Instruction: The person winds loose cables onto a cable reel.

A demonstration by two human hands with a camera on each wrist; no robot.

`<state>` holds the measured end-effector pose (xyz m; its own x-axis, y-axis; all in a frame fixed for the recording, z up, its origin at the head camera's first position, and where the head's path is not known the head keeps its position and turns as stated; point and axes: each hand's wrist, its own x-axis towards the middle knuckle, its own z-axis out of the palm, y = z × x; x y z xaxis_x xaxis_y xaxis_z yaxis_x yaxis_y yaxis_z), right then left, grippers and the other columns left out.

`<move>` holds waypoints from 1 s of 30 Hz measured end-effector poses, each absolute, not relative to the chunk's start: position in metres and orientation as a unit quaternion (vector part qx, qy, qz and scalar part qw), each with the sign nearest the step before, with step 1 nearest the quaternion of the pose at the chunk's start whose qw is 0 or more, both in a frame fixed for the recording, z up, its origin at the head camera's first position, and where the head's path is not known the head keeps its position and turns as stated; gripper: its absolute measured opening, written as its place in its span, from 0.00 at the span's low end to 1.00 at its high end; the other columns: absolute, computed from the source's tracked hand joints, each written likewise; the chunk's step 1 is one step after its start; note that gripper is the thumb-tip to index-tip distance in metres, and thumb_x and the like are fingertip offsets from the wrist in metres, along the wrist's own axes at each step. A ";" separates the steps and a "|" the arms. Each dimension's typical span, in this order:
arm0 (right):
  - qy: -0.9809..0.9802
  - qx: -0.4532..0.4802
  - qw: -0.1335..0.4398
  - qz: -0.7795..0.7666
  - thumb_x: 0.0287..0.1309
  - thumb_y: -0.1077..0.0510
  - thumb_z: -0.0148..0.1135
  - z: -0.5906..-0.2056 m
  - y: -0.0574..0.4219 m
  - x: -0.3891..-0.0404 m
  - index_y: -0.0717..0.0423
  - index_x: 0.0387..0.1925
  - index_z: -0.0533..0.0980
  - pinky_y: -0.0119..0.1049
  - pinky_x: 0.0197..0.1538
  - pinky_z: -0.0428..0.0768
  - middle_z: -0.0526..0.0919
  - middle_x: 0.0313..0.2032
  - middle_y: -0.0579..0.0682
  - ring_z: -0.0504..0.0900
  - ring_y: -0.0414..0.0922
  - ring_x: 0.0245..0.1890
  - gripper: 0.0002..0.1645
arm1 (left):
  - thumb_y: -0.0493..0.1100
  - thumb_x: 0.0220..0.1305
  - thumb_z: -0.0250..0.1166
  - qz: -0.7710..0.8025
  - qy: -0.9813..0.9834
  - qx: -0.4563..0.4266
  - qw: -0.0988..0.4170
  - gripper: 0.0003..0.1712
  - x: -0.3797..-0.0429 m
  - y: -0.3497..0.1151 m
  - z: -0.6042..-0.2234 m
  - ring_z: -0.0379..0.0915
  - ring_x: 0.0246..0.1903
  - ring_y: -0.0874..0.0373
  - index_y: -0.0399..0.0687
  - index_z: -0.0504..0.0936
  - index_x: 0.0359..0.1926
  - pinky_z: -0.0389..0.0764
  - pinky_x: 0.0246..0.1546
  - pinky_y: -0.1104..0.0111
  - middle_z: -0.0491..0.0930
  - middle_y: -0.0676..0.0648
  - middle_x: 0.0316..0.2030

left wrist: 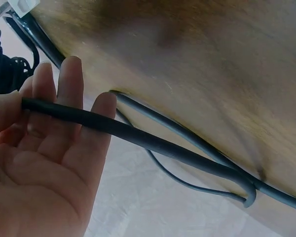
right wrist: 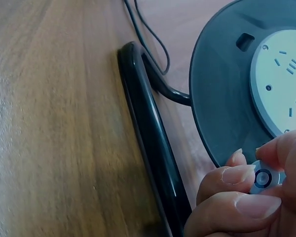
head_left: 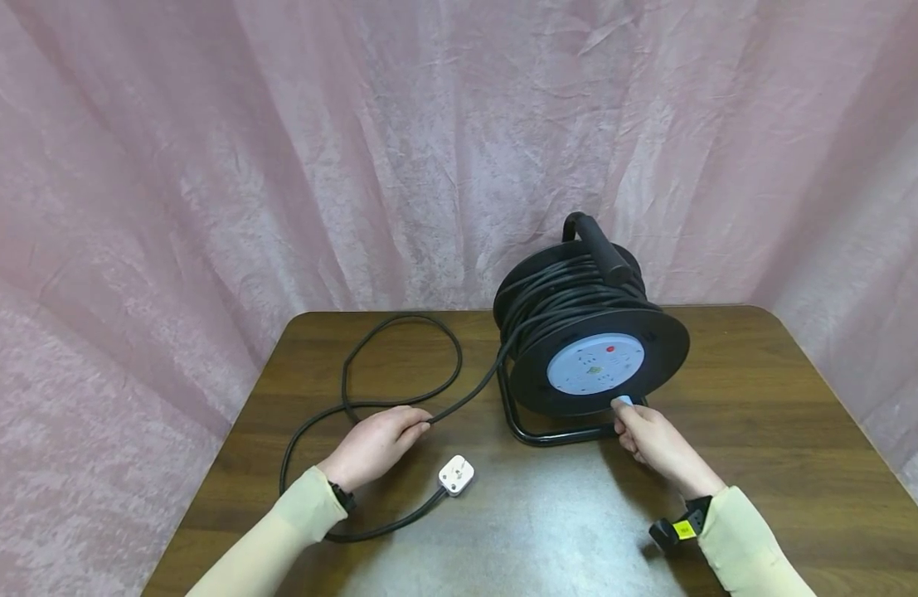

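Observation:
A black cable reel (head_left: 529, 377) stands on the table with its light-blue socket panel (head_left: 595, 363) turned toward me. My right hand (head_left: 656, 444) pinches a small light-blue knob (right wrist: 264, 177) at the lower edge of the reel's front disc, thumb against curled fingers. From the wound drum, a black cable (head_left: 469, 396) runs left to my left hand (head_left: 372, 448). There the thumb holds it across the fingers, as the left wrist view shows, and the other fingers lie fairly straight beneath it.
Loose cable (head_left: 459, 356) loops on the table left of the reel. Its white plug (head_left: 456, 475) lies near the front, right of my left hand. The reel's black tube stand (right wrist: 153, 133) rests on the wooden table (head_left: 765, 398). A pink curtain (head_left: 429, 166) hangs behind.

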<state>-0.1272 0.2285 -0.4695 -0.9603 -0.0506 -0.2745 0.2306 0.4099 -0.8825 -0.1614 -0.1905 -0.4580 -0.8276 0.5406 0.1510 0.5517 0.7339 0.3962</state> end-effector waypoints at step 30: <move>0.809 0.069 0.138 -0.567 0.75 0.38 0.43 -0.482 0.201 -0.127 0.66 0.32 0.70 0.29 0.19 0.59 0.66 0.16 0.44 0.60 0.38 0.15 0.34 | 0.42 0.74 0.58 -0.214 -0.930 -0.296 -0.033 0.16 -0.160 -0.188 -0.461 0.77 0.42 0.67 0.48 0.80 0.59 0.79 0.47 0.62 0.83 0.58 0.39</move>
<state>-0.1267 0.2008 -0.4821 -0.9524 -0.0452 -0.3014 0.2679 0.3473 -0.8987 -0.1604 -0.1878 -0.4608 -0.8228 0.5647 0.0647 0.5364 0.7338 0.4170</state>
